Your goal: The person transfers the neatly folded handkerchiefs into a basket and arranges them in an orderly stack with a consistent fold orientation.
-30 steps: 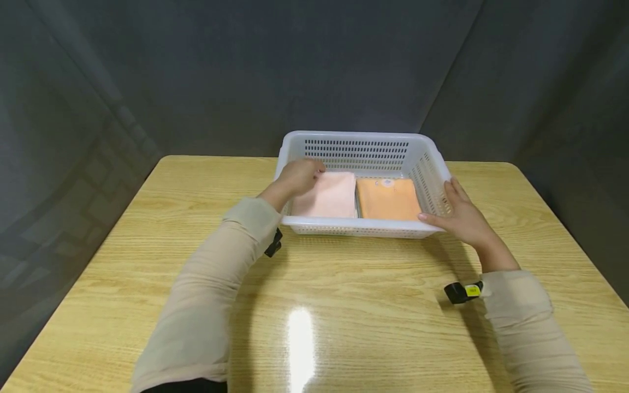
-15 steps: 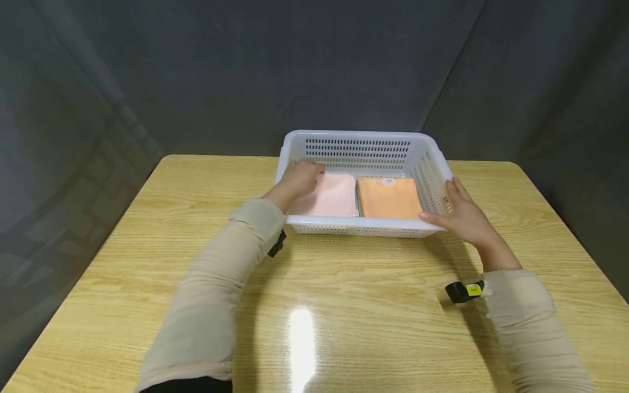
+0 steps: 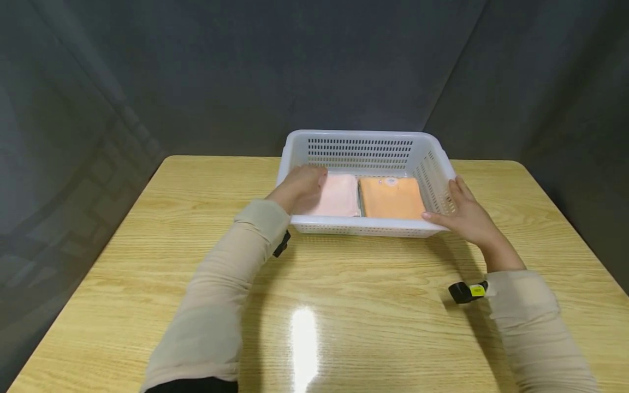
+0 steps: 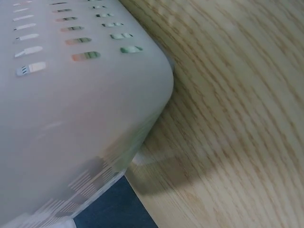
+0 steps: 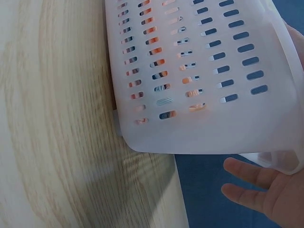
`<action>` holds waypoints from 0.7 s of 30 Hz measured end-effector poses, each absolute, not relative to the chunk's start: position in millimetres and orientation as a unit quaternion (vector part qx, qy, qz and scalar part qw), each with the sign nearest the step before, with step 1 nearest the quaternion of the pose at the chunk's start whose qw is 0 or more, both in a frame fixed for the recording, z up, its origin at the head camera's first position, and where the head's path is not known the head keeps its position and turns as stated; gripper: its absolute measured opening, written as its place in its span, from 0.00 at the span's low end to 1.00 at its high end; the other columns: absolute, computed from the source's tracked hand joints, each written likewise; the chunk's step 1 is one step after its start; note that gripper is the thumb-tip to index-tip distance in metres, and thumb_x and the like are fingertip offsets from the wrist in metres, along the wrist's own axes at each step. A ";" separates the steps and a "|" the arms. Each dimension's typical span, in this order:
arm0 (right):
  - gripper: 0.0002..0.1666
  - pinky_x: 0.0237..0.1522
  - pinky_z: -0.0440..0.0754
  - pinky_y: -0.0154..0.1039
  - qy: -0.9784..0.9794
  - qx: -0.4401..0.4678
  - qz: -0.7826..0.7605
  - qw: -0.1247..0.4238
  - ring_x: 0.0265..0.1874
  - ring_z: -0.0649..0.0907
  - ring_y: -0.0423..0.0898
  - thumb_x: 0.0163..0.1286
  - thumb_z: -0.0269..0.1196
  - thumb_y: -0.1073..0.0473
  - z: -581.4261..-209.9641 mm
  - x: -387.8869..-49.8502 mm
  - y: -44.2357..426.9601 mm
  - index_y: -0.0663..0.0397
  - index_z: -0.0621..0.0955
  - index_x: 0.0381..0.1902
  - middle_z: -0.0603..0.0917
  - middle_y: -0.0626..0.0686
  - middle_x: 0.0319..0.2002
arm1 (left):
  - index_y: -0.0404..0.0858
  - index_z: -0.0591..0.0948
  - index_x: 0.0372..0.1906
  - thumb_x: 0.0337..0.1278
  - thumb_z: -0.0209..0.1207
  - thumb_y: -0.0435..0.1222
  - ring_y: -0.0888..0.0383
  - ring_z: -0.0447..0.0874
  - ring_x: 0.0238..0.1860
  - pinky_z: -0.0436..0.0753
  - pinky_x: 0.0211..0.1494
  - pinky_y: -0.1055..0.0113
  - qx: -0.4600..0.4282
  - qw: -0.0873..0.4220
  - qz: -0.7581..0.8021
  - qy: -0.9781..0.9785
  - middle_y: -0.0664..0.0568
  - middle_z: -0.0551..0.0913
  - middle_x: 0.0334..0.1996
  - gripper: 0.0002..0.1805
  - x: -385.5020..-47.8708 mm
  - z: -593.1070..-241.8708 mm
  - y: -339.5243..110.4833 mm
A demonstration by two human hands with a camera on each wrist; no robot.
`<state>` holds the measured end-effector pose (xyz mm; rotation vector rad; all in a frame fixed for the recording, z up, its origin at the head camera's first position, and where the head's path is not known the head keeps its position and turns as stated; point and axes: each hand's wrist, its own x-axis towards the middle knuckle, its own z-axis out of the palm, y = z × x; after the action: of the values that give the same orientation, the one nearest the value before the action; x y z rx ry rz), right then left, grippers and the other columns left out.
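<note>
A white plastic basket [image 3: 366,225] with slotted walls stands on the table near its far edge. Inside it a folded pale pink cloth [image 3: 340,195] lies on the left, beside a folded orange cloth [image 3: 391,197] with a pale round mark. My left hand [image 3: 301,186] reaches over the left wall onto the pink cloth; its fingertips and grip are hidden. At the front right corner my right hand [image 3: 464,217] rests on the basket, thumb on the rim and straight fingers along the outside. Two of those fingers [image 5: 249,173] show in the right wrist view.
The wooden table [image 3: 368,316] extends in front of and to both sides of the basket. Dark grey curtains [image 3: 236,76] hang close behind and at the sides. Black wrist cameras [image 3: 461,293] sit under both sleeves.
The left hand has shifted slightly right and nearer over the pink cloth. The right hand stays at the basket corner. The whole scene drifts a little to the right.
</note>
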<state>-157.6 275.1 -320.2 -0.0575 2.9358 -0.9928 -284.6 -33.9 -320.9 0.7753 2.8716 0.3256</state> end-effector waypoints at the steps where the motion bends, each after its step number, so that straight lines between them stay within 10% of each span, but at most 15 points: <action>1: 0.60 0.47 0.46 0.70 0.947 -0.018 -0.320 0.021 0.58 0.41 0.71 0.53 0.60 0.41 -320.1 -157.6 275.0 0.56 0.33 0.64 0.26 0.54 0.64 | 0.45 0.72 0.38 0.58 0.42 0.32 0.56 0.69 0.41 0.64 0.51 0.61 0.260 0.077 0.104 0.957 0.53 0.74 0.36 0.09 -285.0 -321.1 -33.7; 15: 0.48 0.49 0.37 0.68 0.915 -0.017 -0.400 0.049 0.60 0.33 0.62 0.62 0.49 0.42 -316.9 -155.5 277.1 0.53 0.34 0.65 0.26 0.51 0.64 | 0.38 0.66 0.59 0.57 0.48 0.36 0.53 0.58 0.60 0.54 0.61 0.63 0.301 0.046 0.157 0.939 0.48 0.66 0.58 0.23 -279.5 -309.9 -46.1; 21: 0.48 0.49 0.37 0.68 0.918 -0.003 -0.395 0.039 0.60 0.32 0.62 0.62 0.48 0.42 -308.5 -153.3 286.2 0.56 0.36 0.66 0.28 0.56 0.65 | 0.43 0.57 0.65 0.57 0.48 0.42 0.49 0.41 0.65 0.44 0.61 0.50 0.251 0.068 0.134 0.956 0.44 0.48 0.65 0.30 -266.1 -296.4 -66.0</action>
<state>-153.3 286.2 -308.5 -0.0096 2.8138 -1.2103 -266.1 -66.0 -296.4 0.7550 2.8800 0.4037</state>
